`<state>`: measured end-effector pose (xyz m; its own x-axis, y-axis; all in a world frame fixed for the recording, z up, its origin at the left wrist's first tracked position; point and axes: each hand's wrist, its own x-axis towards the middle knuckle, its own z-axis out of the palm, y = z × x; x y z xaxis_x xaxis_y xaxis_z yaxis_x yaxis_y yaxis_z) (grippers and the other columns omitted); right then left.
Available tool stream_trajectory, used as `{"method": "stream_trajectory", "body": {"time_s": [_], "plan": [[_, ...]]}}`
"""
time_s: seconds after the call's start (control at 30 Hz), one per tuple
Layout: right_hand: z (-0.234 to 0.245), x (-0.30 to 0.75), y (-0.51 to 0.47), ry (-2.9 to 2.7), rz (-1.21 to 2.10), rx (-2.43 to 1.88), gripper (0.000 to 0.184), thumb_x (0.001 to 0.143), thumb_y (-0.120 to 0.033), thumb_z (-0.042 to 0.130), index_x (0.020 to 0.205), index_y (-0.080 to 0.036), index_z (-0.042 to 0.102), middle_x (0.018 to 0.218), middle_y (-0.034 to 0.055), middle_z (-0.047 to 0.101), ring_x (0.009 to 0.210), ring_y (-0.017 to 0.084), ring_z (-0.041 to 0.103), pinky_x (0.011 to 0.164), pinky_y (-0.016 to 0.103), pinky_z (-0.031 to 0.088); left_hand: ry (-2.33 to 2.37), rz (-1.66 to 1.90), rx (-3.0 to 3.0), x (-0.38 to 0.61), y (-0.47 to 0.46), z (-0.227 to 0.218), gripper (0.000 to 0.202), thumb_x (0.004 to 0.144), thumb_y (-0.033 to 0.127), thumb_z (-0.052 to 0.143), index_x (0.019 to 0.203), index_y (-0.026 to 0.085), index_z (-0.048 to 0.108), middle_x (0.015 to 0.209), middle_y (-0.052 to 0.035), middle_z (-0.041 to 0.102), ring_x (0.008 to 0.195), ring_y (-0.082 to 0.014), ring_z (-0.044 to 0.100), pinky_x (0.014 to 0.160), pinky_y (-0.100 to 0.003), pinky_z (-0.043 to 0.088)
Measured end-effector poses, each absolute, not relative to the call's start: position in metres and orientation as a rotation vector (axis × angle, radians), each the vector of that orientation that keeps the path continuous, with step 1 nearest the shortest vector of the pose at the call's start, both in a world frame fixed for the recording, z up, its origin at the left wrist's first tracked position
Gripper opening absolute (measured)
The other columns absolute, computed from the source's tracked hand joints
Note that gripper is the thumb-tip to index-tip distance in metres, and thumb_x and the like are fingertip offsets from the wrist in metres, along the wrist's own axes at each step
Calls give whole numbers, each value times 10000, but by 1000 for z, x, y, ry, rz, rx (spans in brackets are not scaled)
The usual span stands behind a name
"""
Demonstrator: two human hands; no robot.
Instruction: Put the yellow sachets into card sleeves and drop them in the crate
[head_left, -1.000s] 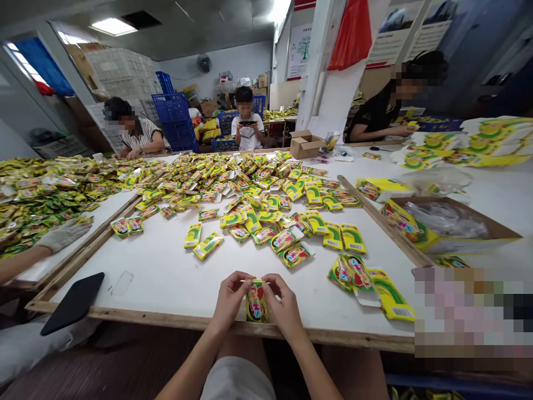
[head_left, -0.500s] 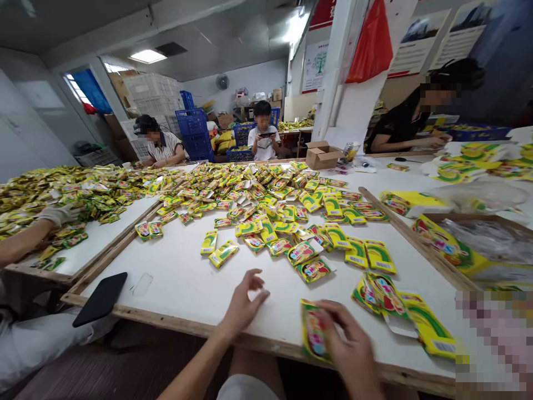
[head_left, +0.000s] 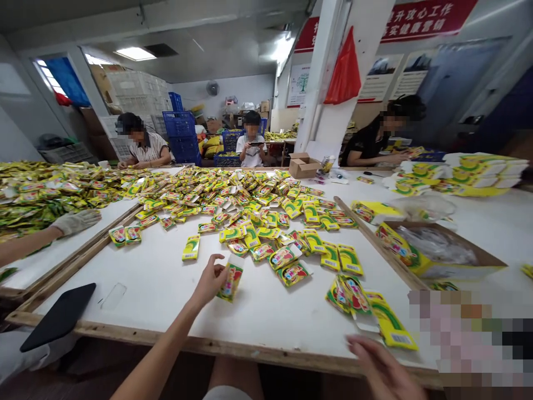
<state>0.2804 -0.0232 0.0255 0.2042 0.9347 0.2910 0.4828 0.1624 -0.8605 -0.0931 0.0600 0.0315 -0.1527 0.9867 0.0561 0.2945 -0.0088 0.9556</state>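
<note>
My left hand (head_left: 210, 279) is pinched on a yellow and green packet (head_left: 231, 280), lifted a little above the white table (head_left: 166, 278). My right hand (head_left: 385, 371) is low at the table's near edge, fingers spread and empty, close to a small stack of yellow packets (head_left: 366, 305). A big spread of the same packets (head_left: 250, 205) covers the middle and far part of the table.
A black phone (head_left: 58, 316) lies at the near left corner. A cardboard box with a plastic bag (head_left: 441, 247) stands at the right beyond a wooden strip. A gloved hand (head_left: 75, 221) of another person rests at left. Three people sit at the far side.
Both hands held one packet at the near edge; the right hand carried it off to the right and now is empty. The left hand reached forward and picked up another packet.
</note>
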Motion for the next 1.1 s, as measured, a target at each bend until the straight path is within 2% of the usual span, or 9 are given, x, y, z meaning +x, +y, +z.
{"method": "stream_trajectory", "body": {"time_s": [0.1,0.2,0.33,0.47,0.63,0.8,0.97,1.1], "plan": [[31,202,-8,-1416,907,-1284,265,791,-438,598,915,-213,664,971,89,709,884,244,679,775,315,555,1121,1293,1229,-52,27,29,404,843,397,555,1157,265,337,870,-15,668,759,-163,628,695,-278,462],[29,154,5,-1406,1062,-1089,275,834,-364,570,1067,-218,568,1099,91,656,964,220,656,823,314,539,1015,1278,1234,-26,4,26,367,878,368,537,1186,261,368,986,-50,663,839,-165,623,763,-287,461],[19,143,14,-1464,1131,-1039,257,856,-317,549,1093,-217,543,1010,62,660,877,195,663,779,296,536,998,1194,1277,-19,-2,20,354,873,351,557,1191,240,449,1001,-59,662,855,-179,615,766,-290,467],[19,148,22,-1574,1148,-1062,211,850,-302,539,1018,-200,614,924,56,678,811,196,652,739,302,529,1042,1146,1366,-24,5,18,242,863,334,565,1063,197,561,927,-48,659,880,-195,606,781,-295,467],[23,141,33,-1674,1021,-1063,154,828,-259,537,831,-193,677,891,58,653,868,208,625,744,293,503,1091,1193,1412,-25,13,17,164,858,306,561,932,172,620,937,-62,655,910,-205,605,830,-317,467],[17,137,31,-1559,1045,-1029,225,844,-214,516,1051,-215,604,892,32,675,814,185,641,761,299,508,1057,1326,1320,-20,11,16,261,828,290,609,1071,213,553,955,-48,651,892,-190,620,814,-319,490],[23,142,26,-1664,1002,-989,132,848,-276,558,860,-195,661,907,55,673,848,196,625,735,285,499,1144,1282,1393,-15,5,22,185,840,340,589,883,166,632,931,-74,664,881,-202,620,801,-316,493],[30,140,27,-1653,953,-1089,133,847,-279,566,819,-186,655,803,40,675,737,175,605,694,279,481,1230,1306,1349,-12,7,22,203,821,349,607,893,163,641,835,-49,663,789,-180,610,730,-285,490]]}}
